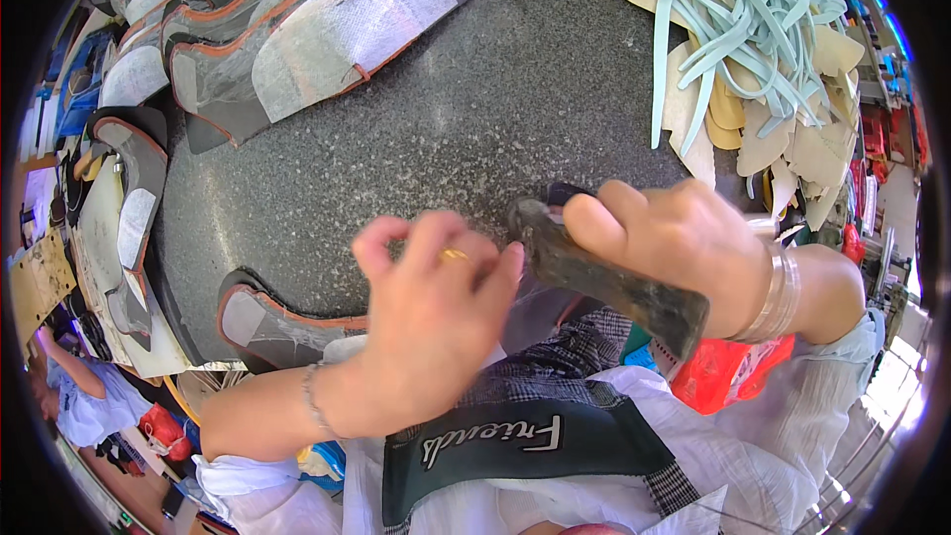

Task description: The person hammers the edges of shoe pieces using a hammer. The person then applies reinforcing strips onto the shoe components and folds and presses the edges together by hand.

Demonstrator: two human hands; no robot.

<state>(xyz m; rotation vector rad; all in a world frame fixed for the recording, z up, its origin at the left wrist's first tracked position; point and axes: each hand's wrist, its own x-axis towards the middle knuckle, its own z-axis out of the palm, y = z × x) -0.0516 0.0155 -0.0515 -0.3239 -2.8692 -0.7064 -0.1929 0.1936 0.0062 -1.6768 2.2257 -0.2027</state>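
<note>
Left hand (431, 287) back up, fingers bent and slightly spread — thumb side turned toward right hand (664, 243), hands near each other but apart. Left wrist (347, 393) below and left of knuckles, left forearm (260, 416) stretching leftward from it. Right hand curled tight like fist, knuckles up — right wrist (741, 282) and right forearm (830, 295) to right of knuckles, slightly lower.

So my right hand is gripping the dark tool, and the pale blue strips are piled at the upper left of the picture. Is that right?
Not quite: the head view shows the pale blue strips piled at the upper right, not the upper left. Your right hand is indeed gripping the dark tool.
</note>
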